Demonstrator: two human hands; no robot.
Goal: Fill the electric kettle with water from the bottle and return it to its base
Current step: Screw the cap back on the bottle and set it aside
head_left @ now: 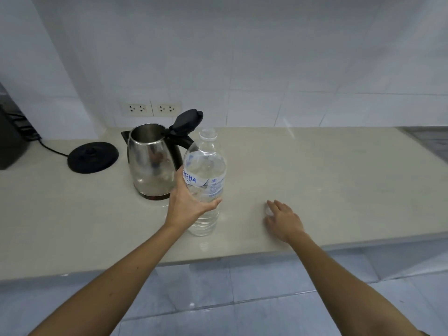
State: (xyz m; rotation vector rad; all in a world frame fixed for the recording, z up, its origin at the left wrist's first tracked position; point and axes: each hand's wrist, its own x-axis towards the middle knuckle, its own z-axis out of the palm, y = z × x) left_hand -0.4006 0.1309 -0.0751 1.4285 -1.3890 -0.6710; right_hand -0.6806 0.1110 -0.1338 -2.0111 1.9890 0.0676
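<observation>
A steel electric kettle (pixel 151 163) stands on the beige counter (pixel 327 170) with its black lid (pixel 188 121) flipped open. Its round black base (pixel 93 156) lies to the left, apart from the kettle. A clear plastic water bottle (pixel 206 161) stands upright just right of the kettle, uncapped at the top. My left hand (pixel 188 202) is wrapped around the bottle's middle. My right hand (pixel 283 217) rests low on the counter to the right, fingertips at a small white cap (pixel 268 211); whether it grips the cap is unclear.
A black cord (pixel 52 149) runs from the base to a dark appliance (pixel 11 139) at the far left. Two wall sockets (pixel 151 109) sit behind the kettle. The counter's front edge (pixel 242 255) is near my forearms, with tiled floor below.
</observation>
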